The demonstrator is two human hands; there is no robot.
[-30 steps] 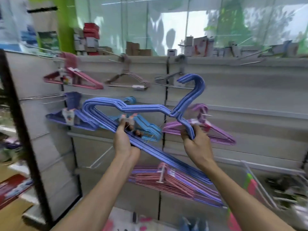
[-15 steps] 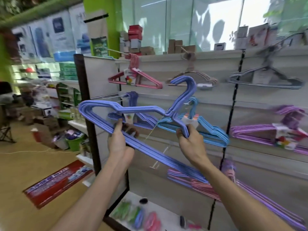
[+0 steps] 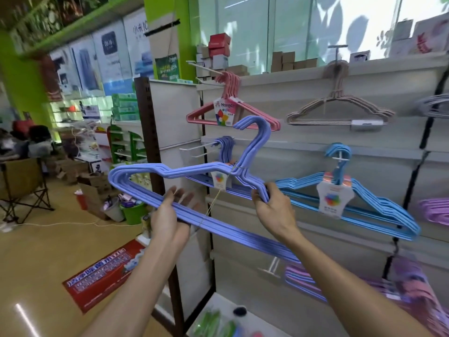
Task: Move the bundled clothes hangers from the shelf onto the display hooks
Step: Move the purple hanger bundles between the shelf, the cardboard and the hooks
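Bundle (image 3: 194, 220) now carried left along the rack, hook tips just short of the peg (image 3: 194, 148) holding matching blue hangers (image 3: 224, 152). Right hand (image 3: 272, 207) pinches the neck; left hand (image 3: 167, 215) grips the lower bar, fingers loosening. Hanging looks imminent

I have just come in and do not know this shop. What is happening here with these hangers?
A person is stocking a wall display. Both hands hold one bundle of periwinkle hangers in front of the wall: the left hand supports its lower bar, and the right hand grips it below the neck. Its hooks are not yet on a display hook. Pink hangers, beige hangers and blue hangers already hang there.
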